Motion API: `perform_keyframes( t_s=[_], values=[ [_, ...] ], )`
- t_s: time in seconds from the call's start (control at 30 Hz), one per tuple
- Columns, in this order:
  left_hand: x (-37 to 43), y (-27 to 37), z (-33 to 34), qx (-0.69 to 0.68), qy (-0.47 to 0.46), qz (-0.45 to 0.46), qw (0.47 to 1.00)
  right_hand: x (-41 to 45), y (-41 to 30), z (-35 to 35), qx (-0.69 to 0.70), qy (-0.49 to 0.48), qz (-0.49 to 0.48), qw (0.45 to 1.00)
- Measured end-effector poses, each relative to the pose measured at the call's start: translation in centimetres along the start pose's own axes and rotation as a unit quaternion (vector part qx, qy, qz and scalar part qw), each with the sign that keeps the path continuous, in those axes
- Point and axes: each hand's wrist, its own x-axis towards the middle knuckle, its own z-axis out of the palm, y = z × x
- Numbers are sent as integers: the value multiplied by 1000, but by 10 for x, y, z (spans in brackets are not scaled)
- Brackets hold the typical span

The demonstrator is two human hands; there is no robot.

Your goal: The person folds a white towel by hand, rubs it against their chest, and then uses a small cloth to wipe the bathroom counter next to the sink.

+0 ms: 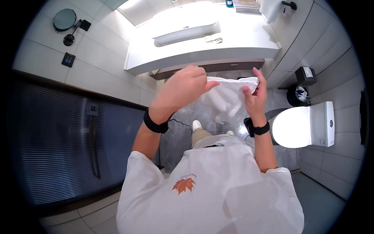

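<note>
A thin white cloth (225, 95) hangs between my two hands in front of my body, above the grey floor. My left hand (190, 83) pinches its upper left corner, thumb pointing right. At the cloth's right end, my right hand (254, 95) grips the edge between thumb and fingers, with the index finger raised. The cloth's lower part is sheer or blurred, so its full shape cannot be told. Beyond the hands, a small crumpled cream cloth (214, 39) lies on the white countertop (242, 38), near the front of the white washbasin (187, 32).
A closed white toilet (290, 127) stands at the right, below a black waste bin (297, 96) and a dark tissue box (306, 76). A ribbed glass door (58, 140) fills the left side. A white towel (271, 10) hangs at the upper right.
</note>
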Motion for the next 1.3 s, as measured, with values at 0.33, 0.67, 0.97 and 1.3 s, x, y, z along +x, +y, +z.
perform_keyframes(
  t_s=[0.33, 0.67, 0.97, 1.3],
  values=[
    [-11, 1, -39, 65, 37, -59, 995, 4, -20, -4, -25, -169, -6, 985],
    [-13, 16, -46, 75, 7, -53, 996, -2, -24, 8, 111, -115, 35, 987],
    [-14, 17, -44, 93, 27, -27, 995, -6, -26, 8, 95, -105, 61, 988],
    [-14, 18, -43, 89, 26, 3, 996, 0, -20, 8, 265, -124, 207, 934]
  ],
)
